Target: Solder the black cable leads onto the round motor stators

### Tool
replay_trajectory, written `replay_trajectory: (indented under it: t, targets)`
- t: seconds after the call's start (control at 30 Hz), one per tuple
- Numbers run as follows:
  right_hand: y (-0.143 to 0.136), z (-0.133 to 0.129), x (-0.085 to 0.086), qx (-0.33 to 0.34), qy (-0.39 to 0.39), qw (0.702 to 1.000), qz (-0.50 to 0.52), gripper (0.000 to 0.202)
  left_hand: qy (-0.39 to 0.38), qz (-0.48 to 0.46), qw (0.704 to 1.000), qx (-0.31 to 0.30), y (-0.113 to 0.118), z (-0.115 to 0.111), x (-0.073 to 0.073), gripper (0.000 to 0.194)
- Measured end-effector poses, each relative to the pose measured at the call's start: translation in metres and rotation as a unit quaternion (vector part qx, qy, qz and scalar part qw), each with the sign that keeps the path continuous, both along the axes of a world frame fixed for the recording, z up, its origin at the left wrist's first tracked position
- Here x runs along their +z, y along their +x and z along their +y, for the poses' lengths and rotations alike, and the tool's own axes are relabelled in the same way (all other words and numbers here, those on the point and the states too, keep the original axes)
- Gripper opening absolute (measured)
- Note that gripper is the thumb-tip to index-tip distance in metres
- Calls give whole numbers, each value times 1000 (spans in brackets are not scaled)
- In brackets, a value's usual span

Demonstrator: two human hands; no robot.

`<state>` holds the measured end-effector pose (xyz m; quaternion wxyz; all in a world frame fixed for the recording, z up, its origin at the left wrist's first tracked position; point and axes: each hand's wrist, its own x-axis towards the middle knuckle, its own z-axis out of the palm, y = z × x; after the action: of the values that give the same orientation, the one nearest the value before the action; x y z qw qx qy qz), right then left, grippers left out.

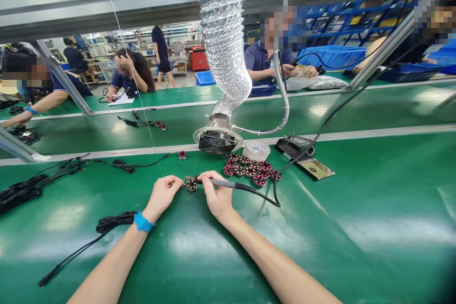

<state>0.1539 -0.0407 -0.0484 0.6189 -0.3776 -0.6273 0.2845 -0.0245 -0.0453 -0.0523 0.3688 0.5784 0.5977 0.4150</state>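
Note:
My right hand point(217, 195) is closed around the grey handle of a soldering iron point(228, 184), whose tip points left above a small round motor part point(191, 185) on the green table. Just left of that part, my left hand point(166, 194) pinches something small, perhaps a wire end, too small to make out clearly. A thin solder strand point(151, 135) hangs down from above, ending near my left hand. Several similar round parts point(250, 171) with red or copper windings are grouped to the right. A blue band point(143, 222) is around my left wrist.
A fume duct point(224, 33) with a fan point(218, 142) hangs above. Behind the parts is a tape roll point(256, 150); a soldering stand point(295, 148) is farther right. Black cables point(116, 222) lie left, and the iron's cord point(276, 190) loops right. Several people sit across the bench.

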Motion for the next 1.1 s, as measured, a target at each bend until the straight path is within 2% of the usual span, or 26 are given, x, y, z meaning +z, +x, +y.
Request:
replay_trajectory:
  t: [0.17, 0.37, 0.73, 1.1]
  targets:
    - [1, -2, 0, 20, 5, 1000, 14, 22, -2, 6, 1000, 1, -2, 1, -3, 31]
    - [0, -1, -1, 34, -2, 999, 3, 22, -5, 0, 1000, 4, 0, 0, 0, 32]
    - [1, -4, 2, 2, -31, 999, 20, 23, -7, -2, 1000, 1, 0, 0, 0, 32]
    - [2, -4, 3, 0, -14, 1000, 19, 23, -14, 7, 1000, 2, 3, -3, 5, 33]
